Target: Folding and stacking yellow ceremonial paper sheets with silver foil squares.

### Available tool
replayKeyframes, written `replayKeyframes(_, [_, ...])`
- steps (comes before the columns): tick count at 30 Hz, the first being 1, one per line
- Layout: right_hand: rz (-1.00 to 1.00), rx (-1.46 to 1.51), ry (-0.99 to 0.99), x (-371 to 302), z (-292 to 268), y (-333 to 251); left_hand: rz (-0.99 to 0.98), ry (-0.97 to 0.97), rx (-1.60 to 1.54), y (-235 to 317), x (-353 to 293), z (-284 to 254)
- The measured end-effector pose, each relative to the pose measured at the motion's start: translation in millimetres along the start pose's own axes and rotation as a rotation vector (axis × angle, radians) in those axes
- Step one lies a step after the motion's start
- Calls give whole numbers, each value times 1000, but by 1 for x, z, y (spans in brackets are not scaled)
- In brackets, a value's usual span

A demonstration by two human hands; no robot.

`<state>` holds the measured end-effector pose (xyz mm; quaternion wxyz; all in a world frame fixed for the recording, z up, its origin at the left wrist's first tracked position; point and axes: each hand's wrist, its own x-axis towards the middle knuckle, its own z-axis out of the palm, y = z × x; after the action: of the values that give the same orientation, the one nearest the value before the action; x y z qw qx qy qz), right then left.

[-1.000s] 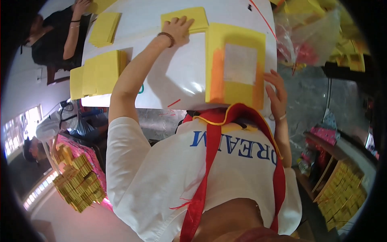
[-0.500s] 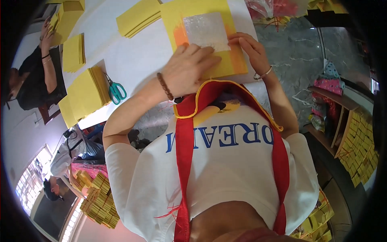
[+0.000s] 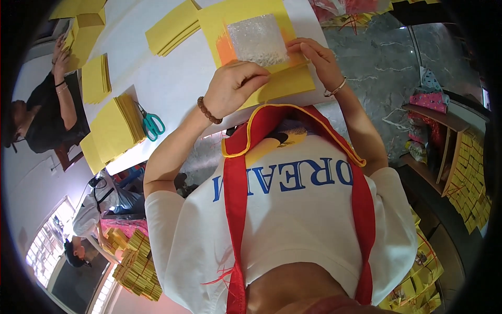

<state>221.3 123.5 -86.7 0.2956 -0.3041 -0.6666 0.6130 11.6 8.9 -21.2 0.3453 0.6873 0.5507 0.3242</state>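
In front of me at the table edge lies a stack of yellow paper sheets. Its top sheet bears a shiny silver foil square with orange patches beside it. My left hand is closed, thumb and fingers pinching the near edge of that top sheet. At the opposite end of this edge, my right hand also pinches the paper between thumb and fingers. Between them the edge looks slightly raised and curled, with plain yellow paper showing nearer me.
Teal-handled scissors lie beside a thick yellow paper stack on the white table. More folded yellow stacks sit farther back. One co-worker handles yellow paper at left; another person stands near bundled yellow paper.
My left hand has gone from lying spread over the foil square to pinching the sheet's near edge. My right hand stays at the right edge, and the near edge has risen a little.
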Motion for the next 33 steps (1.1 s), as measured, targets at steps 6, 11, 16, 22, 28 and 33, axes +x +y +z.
replayKeyframes(6, [65, 94, -7, -1, -1, 3, -287, -3, -254, -10, 0, 1])
replayKeyframes(11, [26, 124, -42, 0, -5, 9, -49, 211, -74, 5, -1, 10])
replayKeyframes(16, [19, 134, -72, 1, -7, 11, 384, 25, 396, 3, -7, 17])
replayKeyframes(22, [8, 138, -94, 1, -8, 10, 316, -17, 338, 0, -4, 12])
replayKeyframes(28, [62, 133, -64, 1, -7, 9, 282, -11, 271, -5, -3, 8])
replayKeyframes(33, [53, 131, -52, 1, -6, 9, 293, 27, 313, 2, -3, 10])
